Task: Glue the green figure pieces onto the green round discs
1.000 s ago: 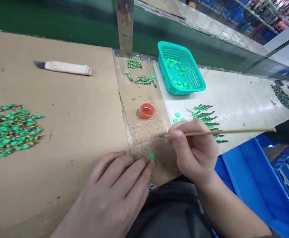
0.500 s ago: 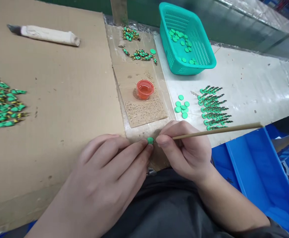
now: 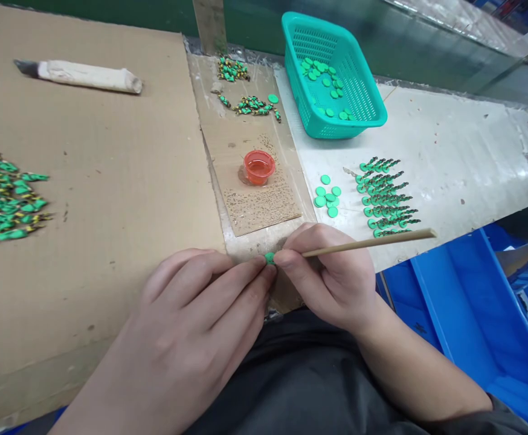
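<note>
We have the small green disc (image 3: 269, 258) at the near edge of the work surface, between the fingertips of both hands and just on the near side of the speckled cardboard piece (image 3: 228, 136). Our left hand (image 3: 209, 320) lies with its fingers together, the tips meeting the disc's left edge; the thumb is hidden, so we cannot tell whether it pinches the disc or only presses it down. Our right hand (image 3: 331, 278) is closed round the thin stick (image 3: 368, 243), pinched by thumb and forefinger low on the shaft, the long end sticking out to the right; its working tip is out of sight behind the fingers. To do this well, we should hold the disc flat and steady with the left fingertips, set back enough to leave its face uncovered, and guide the stick with small finger movements rather than the whole arm. The short grip should give good control, we judge. We want a light touch, since a hard push could make so small a disc slip. The red cup (image 3: 258, 179) of liquid stands close on the far side, so we should lift the right hand clear of its rim.
</note>
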Demonstrator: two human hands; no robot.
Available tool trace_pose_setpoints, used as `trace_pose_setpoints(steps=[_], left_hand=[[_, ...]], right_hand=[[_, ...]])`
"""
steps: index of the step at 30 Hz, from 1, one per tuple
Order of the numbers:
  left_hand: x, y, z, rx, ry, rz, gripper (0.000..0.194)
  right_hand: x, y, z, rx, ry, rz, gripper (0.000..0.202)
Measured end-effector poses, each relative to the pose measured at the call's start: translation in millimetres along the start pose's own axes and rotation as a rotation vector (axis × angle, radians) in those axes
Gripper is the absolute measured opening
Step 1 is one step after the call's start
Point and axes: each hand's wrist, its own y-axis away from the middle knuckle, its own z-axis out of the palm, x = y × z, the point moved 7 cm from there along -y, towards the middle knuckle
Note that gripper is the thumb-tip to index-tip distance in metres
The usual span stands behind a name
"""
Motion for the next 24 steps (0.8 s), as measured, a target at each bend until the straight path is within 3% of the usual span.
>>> trace_pose_setpoints(steps=[19, 24], left_hand=[[0, -1, -0.8, -0.022, -0.022, 0.030, 0.032], [2, -4, -2.8, -0.004, -0.041, 0.051, 0.029]], right_hand=[[4, 3, -3, 0.046, -0.051, 0.011, 0.020], [0, -22, -24, 0.160, 0.022, 0.013, 0.014]])
